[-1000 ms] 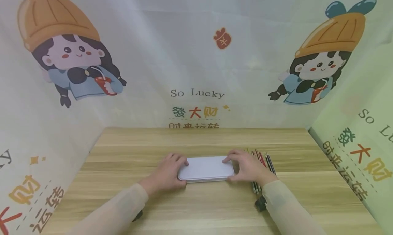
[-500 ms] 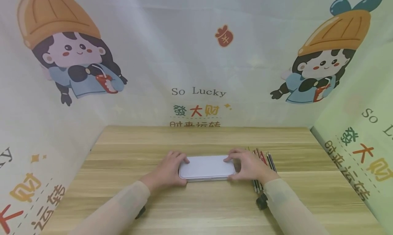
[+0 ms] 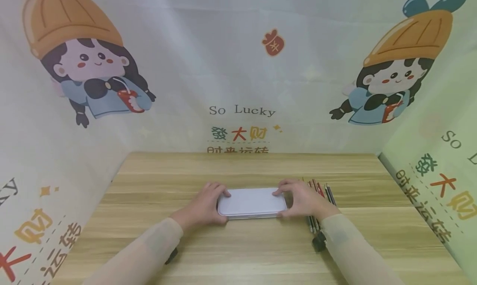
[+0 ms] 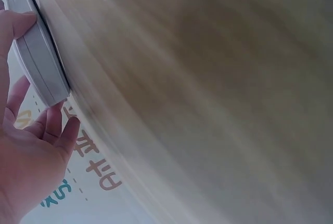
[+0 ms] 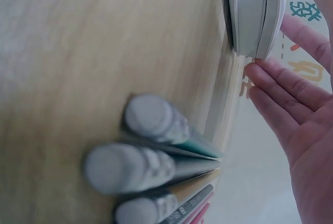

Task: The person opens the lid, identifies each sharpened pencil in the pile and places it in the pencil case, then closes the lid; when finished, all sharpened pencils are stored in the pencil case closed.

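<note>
A white pencil case (image 3: 252,201) lies closed on the wooden table, its long side across the head view. My left hand (image 3: 205,206) grips its left end, thumb at the near side and index finger on the lid's far corner. At the opposite end, my right hand (image 3: 303,200) holds the case in much the same way. The left wrist view has the thumb (image 4: 23,24) pressed on the case's side wall (image 4: 44,63), near a small clasp. From the right wrist, the case's end (image 5: 252,18) shows between thumb and fingers, lid seam visible.
Several pencils (image 3: 330,195) lie beside the right hand, partly hidden under it; their blunt pale ends (image 5: 148,116) show close up in the right wrist view. Printed cloth (image 3: 179,69) hangs behind the wooden table (image 3: 223,252) and at both sides.
The head view has shifted slightly. Both hands keep the same hold at the ends of the pencil case, which stays in place on the table.
</note>
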A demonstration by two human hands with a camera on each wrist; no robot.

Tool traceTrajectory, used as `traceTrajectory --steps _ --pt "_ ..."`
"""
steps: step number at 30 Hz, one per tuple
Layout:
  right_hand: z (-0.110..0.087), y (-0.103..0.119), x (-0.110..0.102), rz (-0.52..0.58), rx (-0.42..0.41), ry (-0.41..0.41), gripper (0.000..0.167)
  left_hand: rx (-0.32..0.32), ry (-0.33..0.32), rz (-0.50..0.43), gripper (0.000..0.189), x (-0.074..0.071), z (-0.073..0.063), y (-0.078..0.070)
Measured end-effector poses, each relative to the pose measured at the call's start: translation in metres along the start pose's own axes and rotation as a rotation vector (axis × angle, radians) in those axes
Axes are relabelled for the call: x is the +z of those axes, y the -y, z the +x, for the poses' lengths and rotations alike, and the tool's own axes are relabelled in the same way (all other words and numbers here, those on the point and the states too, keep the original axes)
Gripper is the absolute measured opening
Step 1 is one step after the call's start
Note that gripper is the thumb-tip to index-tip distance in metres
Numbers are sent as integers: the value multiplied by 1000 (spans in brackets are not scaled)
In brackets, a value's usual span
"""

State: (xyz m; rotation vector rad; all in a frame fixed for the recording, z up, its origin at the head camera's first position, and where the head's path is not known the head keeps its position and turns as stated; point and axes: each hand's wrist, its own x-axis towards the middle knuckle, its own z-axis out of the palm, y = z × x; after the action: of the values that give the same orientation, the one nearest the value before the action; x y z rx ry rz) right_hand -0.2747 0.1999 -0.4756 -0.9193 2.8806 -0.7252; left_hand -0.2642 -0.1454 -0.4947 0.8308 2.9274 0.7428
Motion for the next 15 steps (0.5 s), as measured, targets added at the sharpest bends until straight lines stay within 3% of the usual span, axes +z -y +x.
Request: traceTrajectory --steps 15 --pt "4 -1 -2 15 -24 29 58 36 -4 5 68 0 -1 2"
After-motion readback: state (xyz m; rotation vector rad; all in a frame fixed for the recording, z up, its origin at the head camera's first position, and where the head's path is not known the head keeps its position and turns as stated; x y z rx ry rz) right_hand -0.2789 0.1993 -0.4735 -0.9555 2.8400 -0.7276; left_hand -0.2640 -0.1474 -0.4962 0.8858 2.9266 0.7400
